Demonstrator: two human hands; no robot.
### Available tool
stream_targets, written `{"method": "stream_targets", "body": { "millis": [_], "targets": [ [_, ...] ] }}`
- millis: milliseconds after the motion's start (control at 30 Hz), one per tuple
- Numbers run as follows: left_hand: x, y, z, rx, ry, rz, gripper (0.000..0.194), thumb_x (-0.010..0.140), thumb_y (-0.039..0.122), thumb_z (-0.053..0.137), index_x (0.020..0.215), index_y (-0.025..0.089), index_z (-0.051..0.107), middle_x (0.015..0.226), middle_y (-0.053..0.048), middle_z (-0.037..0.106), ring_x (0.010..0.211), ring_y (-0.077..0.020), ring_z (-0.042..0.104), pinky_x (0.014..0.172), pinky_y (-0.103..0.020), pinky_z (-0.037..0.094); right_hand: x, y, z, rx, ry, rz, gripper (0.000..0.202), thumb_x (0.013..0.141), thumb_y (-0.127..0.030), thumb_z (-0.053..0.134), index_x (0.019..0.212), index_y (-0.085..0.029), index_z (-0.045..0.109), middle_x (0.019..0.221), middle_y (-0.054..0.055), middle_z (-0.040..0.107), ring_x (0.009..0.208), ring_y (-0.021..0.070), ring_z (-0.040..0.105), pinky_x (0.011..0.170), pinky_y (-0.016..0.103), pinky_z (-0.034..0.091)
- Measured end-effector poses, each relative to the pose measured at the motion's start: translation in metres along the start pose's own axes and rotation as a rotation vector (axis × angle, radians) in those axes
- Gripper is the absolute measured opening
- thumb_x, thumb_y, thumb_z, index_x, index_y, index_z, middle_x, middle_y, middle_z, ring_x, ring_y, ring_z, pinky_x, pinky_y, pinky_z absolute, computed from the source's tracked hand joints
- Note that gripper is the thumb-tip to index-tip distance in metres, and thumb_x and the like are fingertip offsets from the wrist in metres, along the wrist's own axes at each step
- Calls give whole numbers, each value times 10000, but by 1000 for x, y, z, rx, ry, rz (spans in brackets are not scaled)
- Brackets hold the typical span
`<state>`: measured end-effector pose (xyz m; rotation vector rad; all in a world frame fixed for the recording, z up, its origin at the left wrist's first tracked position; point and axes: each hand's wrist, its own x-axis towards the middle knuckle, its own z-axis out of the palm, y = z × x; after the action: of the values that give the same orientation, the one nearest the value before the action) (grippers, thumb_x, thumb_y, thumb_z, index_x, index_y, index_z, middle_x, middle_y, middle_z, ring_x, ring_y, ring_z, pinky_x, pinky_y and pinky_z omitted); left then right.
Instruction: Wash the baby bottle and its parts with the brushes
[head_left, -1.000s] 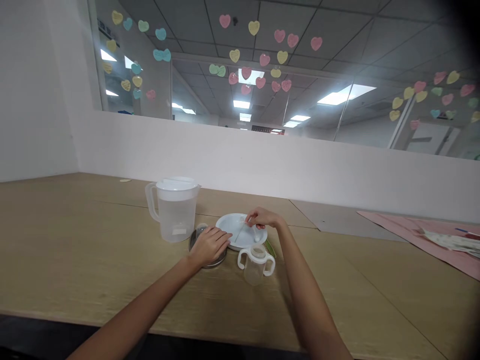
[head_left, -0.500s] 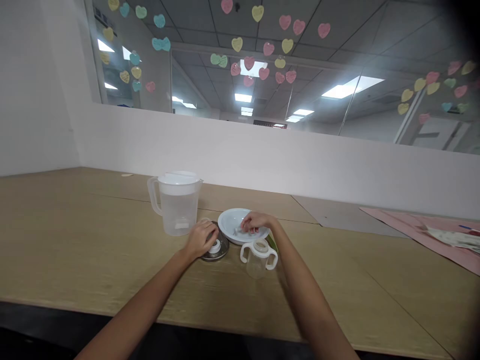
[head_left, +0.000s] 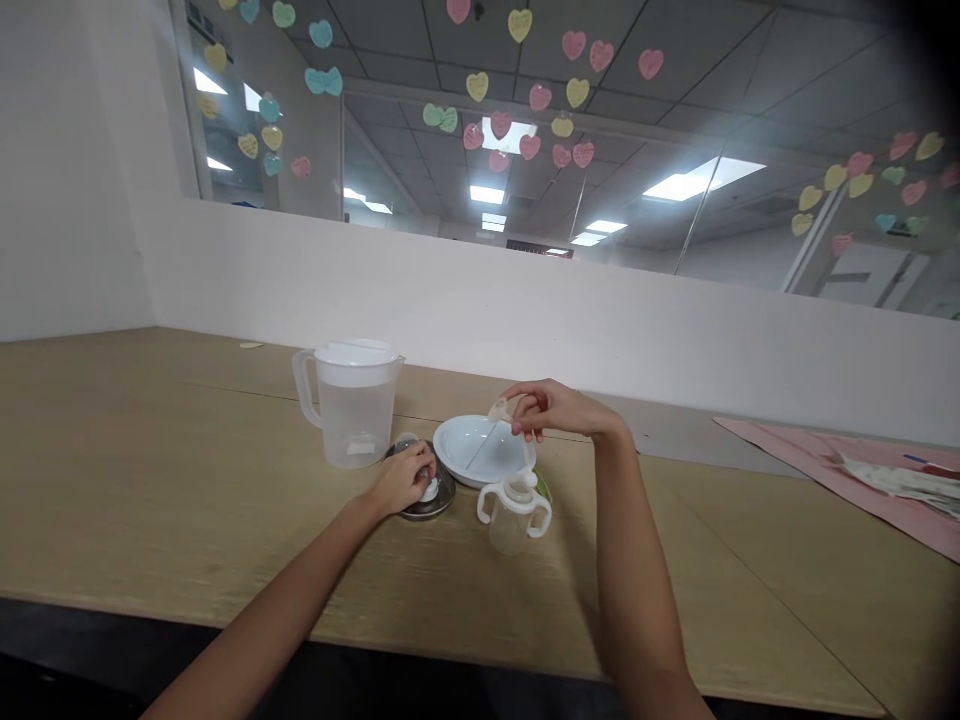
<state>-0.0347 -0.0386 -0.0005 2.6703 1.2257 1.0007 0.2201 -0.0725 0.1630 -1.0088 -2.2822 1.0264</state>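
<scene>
My right hand point(head_left: 551, 408) is raised over the far right rim of the white bowl point(head_left: 448, 462), pinching a translucent drinking straw part point(head_left: 498, 409). A thin line slants from this part down into the bowl, and a pale tube ends in a small white knob near the cup's top. My left hand point(head_left: 405, 478) rests on a round metal dish point(head_left: 427, 514), its fingers curled at a white ring point(head_left: 430, 490). A clear rounded piece point(head_left: 407, 438) shows behind the left hand. In front of the bowl stands a clear cup with two white handles point(head_left: 511, 525).
A translucent lidded pitcher point(head_left: 358, 420) stands left of the dish. Something green point(head_left: 544, 487) shows partly behind the cup. On the right lie a pink sheet point(head_left: 795, 465) and a grey sheet point(head_left: 697, 440). A white wall with a window above closes off the back.
My right hand has risen out of the bowl and moved right, lifting the straw part with it. My left hand stays at the metal dish.
</scene>
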Motion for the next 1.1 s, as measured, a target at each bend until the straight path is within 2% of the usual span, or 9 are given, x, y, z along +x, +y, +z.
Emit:
{"method": "stream_targets", "body": {
  "millis": [133,267,400,500,700,800,900,967,1100],
  "targets": [
    [0,-1,1,-18,6,12,160,648,90,409,690,175,539,812,-29,517,656,-132,481,609,-249,363,-1,-3,3,-94,-79,59,524,655,-167,590,1162,-159,456,722,27,634,605,118,576,516,216,468],
    [1,1,-1,-34,4,-19,129,626,89,414,645,175,508,695,-14,509,616,-138,464,575,-251,341,2,-1,4,-125,-107,95,592,649,-135,580,1219,-160,419,698,19,616,591,112,580,501,197,465],
    [1,4,-4,-131,125,-112,97,653,121,410,668,171,492,680,-1,504,627,-142,460,576,-256,336,3,3,3,-152,-151,156,544,643,-160,593,1175,-171,475,684,15,605,565,110,581,476,191,467],
    [3,2,-2,-339,235,-198,99,646,141,424,690,167,509,651,14,501,614,-133,461,568,-250,346,4,6,2,-198,-161,228,435,620,-212,633,1045,-147,565,746,43,618,591,115,586,472,184,472],
    [11,-5,8,-1073,328,-529,99,571,131,460,638,141,531,439,56,429,372,-81,381,367,-201,313,6,8,1,-224,-133,314,415,595,-285,683,956,-105,586,756,65,624,606,116,584,469,173,470],
    [15,-3,2,-1414,340,-545,108,587,100,502,671,116,567,513,21,536,416,-81,466,383,-191,395,11,4,6,-235,-97,260,458,621,-302,674,1025,-119,557,787,71,623,587,107,578,461,170,460],
    [15,2,-8,-1716,294,-543,148,661,67,502,775,95,591,648,-22,616,499,-73,543,483,-170,483,23,-2,25,-274,-81,166,462,656,-328,649,1067,-150,536,838,72,618,578,102,569,452,179,445],
    [14,4,-13,-1825,256,-569,159,714,52,466,808,88,589,648,-30,624,502,-66,559,523,-156,506,35,-6,44,-319,-28,50,435,675,-344,631,1062,-166,542,889,72,610,619,110,569,482,193,444],
    [12,3,-18,-1911,247,-606,201,785,44,384,810,97,576,617,-26,626,479,-64,571,532,-149,523,55,-13,82,-523,177,-173,304,717,-316,585,980,-163,580,905,61,612,787,157,559,680,268,428]
  ]
}}
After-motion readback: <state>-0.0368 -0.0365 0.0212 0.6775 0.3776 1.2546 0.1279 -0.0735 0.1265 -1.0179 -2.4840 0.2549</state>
